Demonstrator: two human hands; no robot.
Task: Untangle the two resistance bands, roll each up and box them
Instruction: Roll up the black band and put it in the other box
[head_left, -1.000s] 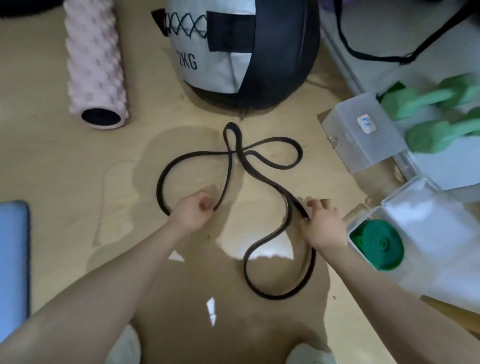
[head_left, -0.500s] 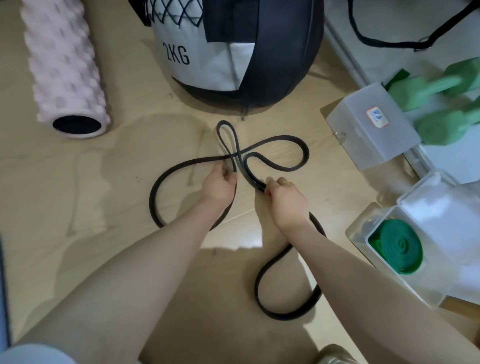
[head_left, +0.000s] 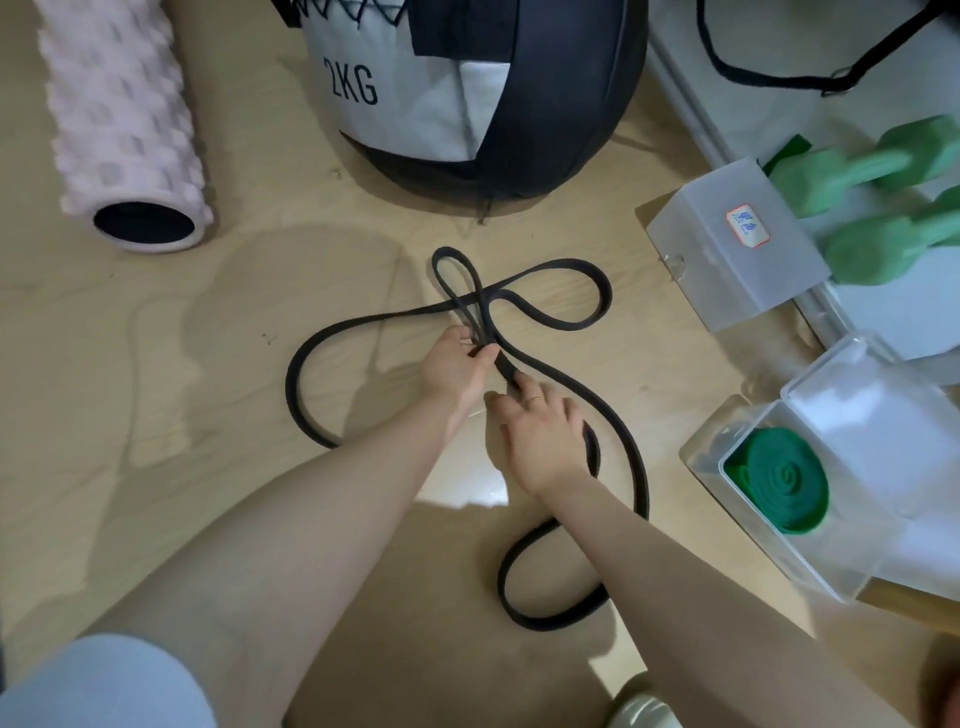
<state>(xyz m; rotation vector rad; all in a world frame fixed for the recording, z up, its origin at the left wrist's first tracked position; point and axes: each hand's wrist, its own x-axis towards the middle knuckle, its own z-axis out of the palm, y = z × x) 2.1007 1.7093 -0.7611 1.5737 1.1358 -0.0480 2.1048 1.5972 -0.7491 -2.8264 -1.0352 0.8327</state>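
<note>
The black band lies looped on the floor. The left hand pinches its crossing strands; the right hand, just beside, clamps the strand running back toward the person.

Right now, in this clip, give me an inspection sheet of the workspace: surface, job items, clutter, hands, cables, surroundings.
Surface: pale wood floor, shadowed near the arms.
Job's things: black band in crossed loops, unrolled; green band rolled inside the open box; closed box, labelled, beside it.
Clutter: pink roller, ball marked 2KG, green dumbbells.
Hands: left hand pinches the band at the crossing; right hand grips the same strand just below.
Cables: black strap lies top right.
Surroundings: white ledge along the right.
</note>
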